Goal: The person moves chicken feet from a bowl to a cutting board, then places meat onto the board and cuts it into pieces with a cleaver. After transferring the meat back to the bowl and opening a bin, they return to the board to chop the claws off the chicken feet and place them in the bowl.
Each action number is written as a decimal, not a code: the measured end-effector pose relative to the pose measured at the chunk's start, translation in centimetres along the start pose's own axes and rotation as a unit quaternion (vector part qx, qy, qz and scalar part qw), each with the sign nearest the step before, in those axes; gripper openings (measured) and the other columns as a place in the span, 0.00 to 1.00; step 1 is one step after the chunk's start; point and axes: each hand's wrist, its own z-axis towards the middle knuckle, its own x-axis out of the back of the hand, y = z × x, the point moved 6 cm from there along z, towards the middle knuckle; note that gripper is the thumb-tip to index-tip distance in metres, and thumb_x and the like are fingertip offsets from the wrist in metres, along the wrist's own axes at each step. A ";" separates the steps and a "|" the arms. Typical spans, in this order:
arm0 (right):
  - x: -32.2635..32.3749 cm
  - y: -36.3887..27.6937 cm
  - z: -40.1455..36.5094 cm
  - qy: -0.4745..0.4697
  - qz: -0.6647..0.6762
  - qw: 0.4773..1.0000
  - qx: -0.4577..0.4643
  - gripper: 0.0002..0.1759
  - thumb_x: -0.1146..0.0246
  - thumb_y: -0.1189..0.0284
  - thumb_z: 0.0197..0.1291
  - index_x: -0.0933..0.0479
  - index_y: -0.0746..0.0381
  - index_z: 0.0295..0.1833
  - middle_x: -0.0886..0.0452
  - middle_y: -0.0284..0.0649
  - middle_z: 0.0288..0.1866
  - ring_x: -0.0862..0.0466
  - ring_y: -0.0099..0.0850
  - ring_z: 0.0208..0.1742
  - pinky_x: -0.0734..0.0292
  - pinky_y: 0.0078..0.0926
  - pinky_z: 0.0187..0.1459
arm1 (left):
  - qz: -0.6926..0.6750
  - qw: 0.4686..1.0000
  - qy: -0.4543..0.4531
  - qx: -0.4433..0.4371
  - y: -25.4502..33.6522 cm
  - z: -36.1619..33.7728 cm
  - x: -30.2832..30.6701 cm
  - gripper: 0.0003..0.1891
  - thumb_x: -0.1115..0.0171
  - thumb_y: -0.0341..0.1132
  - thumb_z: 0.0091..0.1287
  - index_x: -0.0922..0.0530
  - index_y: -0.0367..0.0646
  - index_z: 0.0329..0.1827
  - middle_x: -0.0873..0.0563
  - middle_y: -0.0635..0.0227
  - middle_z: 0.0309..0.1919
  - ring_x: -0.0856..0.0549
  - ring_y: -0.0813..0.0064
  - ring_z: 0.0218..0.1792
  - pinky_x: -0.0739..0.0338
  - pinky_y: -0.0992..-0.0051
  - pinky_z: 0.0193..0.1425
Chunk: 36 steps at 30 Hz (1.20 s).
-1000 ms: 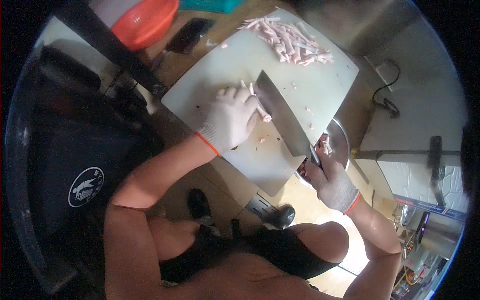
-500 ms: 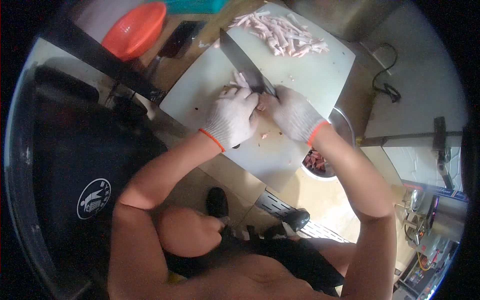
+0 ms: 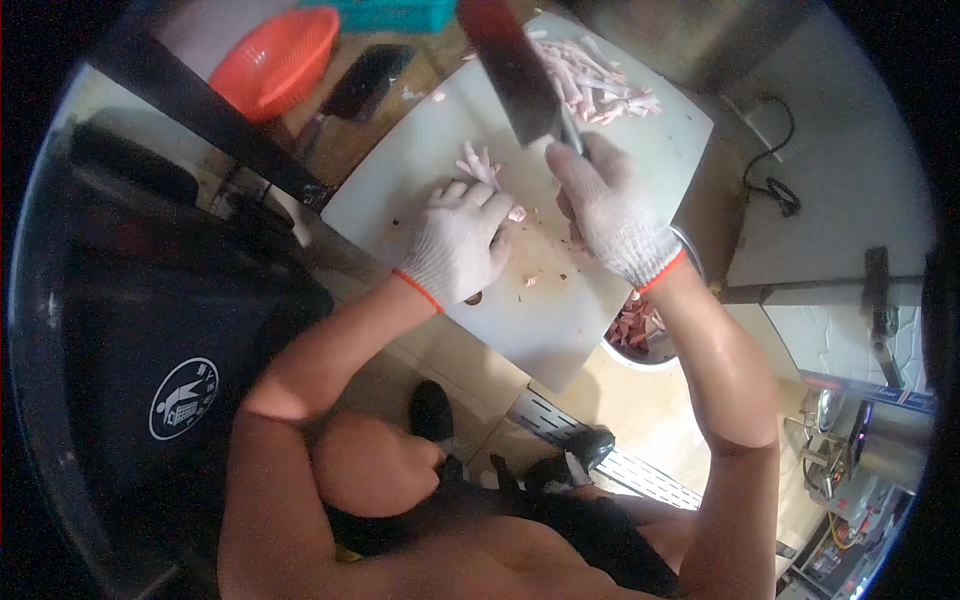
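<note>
In a white knit glove, my right hand (image 3: 615,215) grips the handle of a cleaver (image 3: 512,82), its blade lifted above the board and pointing away from me. My left hand (image 3: 462,235), gloved the same way, is closed over a chicken foot (image 3: 478,165) on the white cutting board (image 3: 395,165). The pale toes stick out beyond my fingers, and a cut end shows by the thumb side. Small scraps lie on the board near the hands. At the far side is a pile of chicken feet (image 3: 605,90), partly hidden by the blade.
A metal bowl (image 3: 645,363) with dark red pieces stands low at the right, partly behind my forearm. A red basket (image 3: 275,65), a teal basket (image 3: 400,14) and a dark broad-bladed tool (image 3: 368,82) lie beyond the board. A black bin (image 3: 110,330) stands at left.
My right hand has raised the cleaver from the chicken foot, up and to the right. My left hand stays on the foot, nearly in the same place.
</note>
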 end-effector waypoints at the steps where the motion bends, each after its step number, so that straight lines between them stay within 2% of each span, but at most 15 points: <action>1: 0.3 -1.0 0.3 0.044 -0.009 0.997 0.059 0.30 0.38 0.52 0.91 0.15 0.75 0.58 0.09 0.66 0.39 0.04 0.59 0.42 0.10 0.54 0.50 | -0.010 1.000 0.006 -0.010 0.0 -0.1 0.1 0.15 0.21 0.39 0.73 0.08 0.45 0.58 0.05 0.53 0.57 0.08 0.44 0.59 0.14 0.46 0.70; 3: -0.3 -2.1 0.8 0.085 -0.016 0.989 0.118 0.29 0.38 0.53 0.91 0.15 0.75 0.58 0.09 0.69 0.41 0.04 0.62 0.44 0.10 0.55 0.51 | -0.018 1.000 0.013 -0.009 -0.1 -0.2 0.3 0.15 0.21 0.38 0.73 0.08 0.44 0.58 0.06 0.53 0.57 0.08 0.44 0.58 0.14 0.46 0.70; 5: -2.4 -0.5 1.5 0.032 0.032 0.999 -0.007 0.30 0.40 0.53 0.91 0.15 0.76 0.59 0.09 0.73 0.46 0.06 0.70 0.54 0.12 0.59 0.58 | -0.026 0.999 0.022 -0.007 -0.3 -0.4 0.4 0.15 0.21 0.38 0.72 0.08 0.43 0.58 0.06 0.53 0.56 0.08 0.44 0.58 0.14 0.46 0.70; 6: -2.9 0.7 2.2 0.030 0.031 0.999 -0.007 0.30 0.40 0.53 0.91 0.15 0.76 0.59 0.09 0.73 0.46 0.06 0.70 0.54 0.12 0.59 0.58 | -0.014 1.000 0.008 0.000 -0.5 -0.4 0.2 0.16 0.21 0.38 0.72 0.08 0.42 0.59 0.06 0.53 0.55 0.08 0.44 0.58 0.14 0.46 0.70; 7: -3.8 2.8 3.2 -0.022 -0.037 0.999 -0.019 0.28 0.38 0.52 0.92 0.16 0.71 0.60 0.14 0.55 0.39 0.10 0.50 0.40 0.16 0.46 0.43 | -0.003 1.000 -0.006 0.006 -0.5 -0.4 0.0 0.17 0.21 0.38 0.71 0.08 0.42 0.60 0.06 0.53 0.55 0.09 0.44 0.58 0.14 0.45 0.70; 10: -3.9 4.1 3.1 -0.084 -0.091 0.992 -0.033 0.27 0.38 0.50 0.93 0.17 0.68 0.58 0.19 0.38 0.31 0.13 0.31 0.26 0.19 0.35 0.27 | -0.008 1.000 -0.008 0.008 -0.7 -0.4 -0.1 0.17 0.21 0.37 0.71 0.08 0.42 0.59 0.07 0.53 0.54 0.09 0.45 0.57 0.13 0.46 0.69; 15: -1.3 4.3 -3.3 -0.112 0.019 0.979 -0.169 0.25 0.40 0.52 0.94 0.19 0.67 0.56 0.19 0.38 0.31 0.19 0.27 0.21 0.24 0.33 0.22 | -0.010 1.000 -0.005 0.001 -0.8 0.1 0.7 0.16 0.19 0.42 0.72 0.08 0.45 0.56 0.06 0.55 0.53 0.07 0.47 0.55 0.13 0.46 0.67; 18: 0.6 7.0 -7.0 -0.103 -0.046 0.987 -0.112 0.22 0.39 0.55 0.94 0.19 0.67 0.57 0.21 0.35 0.29 0.22 0.24 0.21 0.27 0.30 0.22 | 0.027 0.999 -0.032 0.024 -0.6 1.1 0.8 0.18 0.18 0.49 0.72 0.07 0.46 0.53 0.05 0.57 0.52 0.06 0.49 0.53 0.12 0.47 0.64; 22: 1.8 7.4 -11.8 -0.155 -0.152 0.976 -0.006 0.18 0.37 0.61 0.89 0.16 0.68 0.61 0.16 0.41 0.32 0.13 0.33 0.32 0.20 0.38 0.35 | 0.116 0.992 -0.015 0.056 -1.6 1.5 -0.3 0.22 0.20 0.58 0.72 0.07 0.47 0.50 0.05 0.57 0.49 0.05 0.51 0.50 0.12 0.50 0.61; 24: 2.1 6.3 -13.7 -0.089 0.041 0.965 -0.245 0.15 0.36 0.64 0.90 0.16 0.67 0.60 0.19 0.33 0.32 0.17 0.25 0.31 0.22 0.32 0.34 | 0.130 0.987 -0.036 0.087 -2.1 2.0 -0.4 0.23 0.20 0.59 0.72 0.07 0.47 0.49 0.05 0.56 0.50 0.04 0.51 0.50 0.11 0.50 0.60; 29: 3.8 6.6 -15.0 0.025 0.076 0.970 -0.230 0.16 0.39 0.63 0.93 0.20 0.65 0.69 0.16 0.33 0.35 0.19 0.23 0.27 0.25 0.29 0.26 | 0.127 0.969 -0.127 0.172 -5.4 2.6 0.5 0.26 0.21 0.60 0.71 0.08 0.44 0.55 0.04 0.52 0.50 0.03 0.49 0.50 0.10 0.48 0.60; 32: 5.1 7.7 -14.3 0.089 -0.004 0.979 -0.181 0.17 0.38 0.64 0.94 0.23 0.65 0.71 0.12 0.36 0.38 0.16 0.23 0.30 0.20 0.31 0.30 | 0.087 0.957 -0.131 0.242 -6.7 1.9 1.1 0.30 0.22 0.58 0.72 0.11 0.41 0.65 0.03 0.50 0.51 0.03 0.46 0.54 0.09 0.47 0.62; 33: 4.9 8.3 -14.0 0.106 -0.029 0.987 -0.117 0.17 0.38 0.66 0.93 0.23 0.67 0.72 0.10 0.45 0.40 0.11 0.34 0.33 0.14 0.40 0.37 | 0.051 0.965 -0.101 0.236 -6.1 2.1 1.6 0.31 0.23 0.56 0.73 0.13 0.43 0.69 0.02 0.51 0.51 0.02 0.47 0.49 0.08 0.47 0.58; 34: 4.3 9.0 -14.0 0.105 -0.030 0.987 -0.118 0.17 0.38 0.66 0.93 0.23 0.67 0.72 0.10 0.45 0.40 0.11 0.34 0.33 0.14 0.40 0.37 | 0.014 0.971 -0.069 0.229 -5.7 2.3 1.9 0.32 0.24 0.55 0.73 0.15 0.45 0.73 0.01 0.52 0.51 0.01 0.47 0.44 0.08 0.47 0.54; 36: 3.5 9.4 -13.9 0.102 -0.147 0.976 -0.121 0.23 0.37 0.68 0.90 0.24 0.70 0.80 0.11 0.56 0.40 0.08 0.50 0.37 0.12 0.51 0.44 | 0.067 0.966 -0.096 0.231 -6.2 2.8 0.3 0.30 0.25 0.52 0.75 0.16 0.45 0.75 0.02 0.48 0.52 0.02 0.44 0.49 0.08 0.46 0.60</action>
